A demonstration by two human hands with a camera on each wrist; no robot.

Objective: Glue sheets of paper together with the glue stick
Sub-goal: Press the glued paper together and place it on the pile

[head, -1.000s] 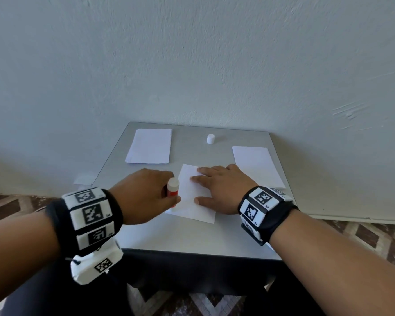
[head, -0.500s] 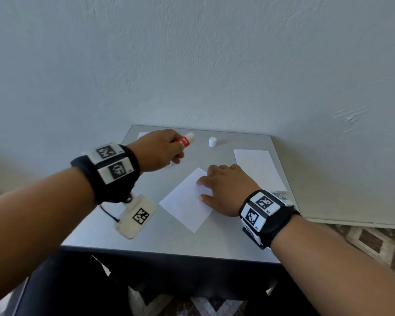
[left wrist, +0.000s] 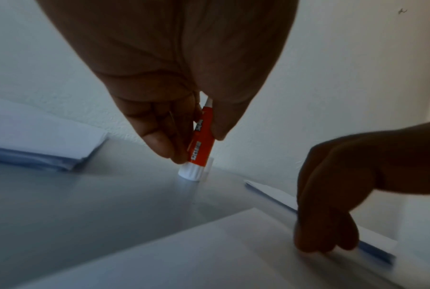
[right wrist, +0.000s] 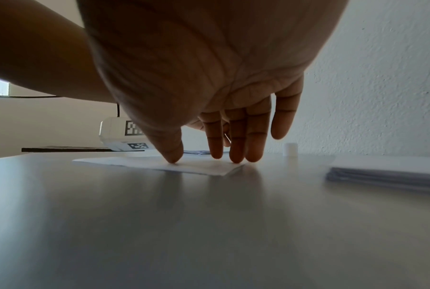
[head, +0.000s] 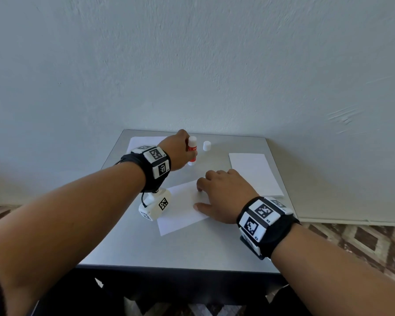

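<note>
Wall (head: 192,65), pale and rough-plastered, fills the upper part of the head view, with patterned brown floor tiles (head: 363,238) at its foot. Against it stands a small grey table (head: 192,247).

On the table lie three lots of white paper. One stack (head: 255,172) sits at the right side, another stack (head: 139,141) at the far left corner, partly hidden behind the left wrist. A single sheet (head: 180,213) lies skewed in the middle, nearer the front edge.

Right hand (head: 224,195) rests on that middle sheet: the right wrist view shows the fingers (right wrist: 236,140) straight and close together, their tips and the thumb tip pressing the paper flat near its right corner.

Left hand (head: 178,153) reaches toward the back of the table and pinches the glue stick (head: 192,151) between thumb and curled fingers. The stick stands nearly upright, its white ridged base touching or just above the tabletop; I cannot tell which. Its body is red with white lettering, too blurred to read in either view.

Just right of the stick, apart from it, a small white cap (head: 207,146) stands upright on the table.

Both wrists wear black bands with white square-code tags (head: 263,210); a white tagged box (head: 155,205) hangs under the left wrist. Small characters beside the codes are too small to read.
</note>
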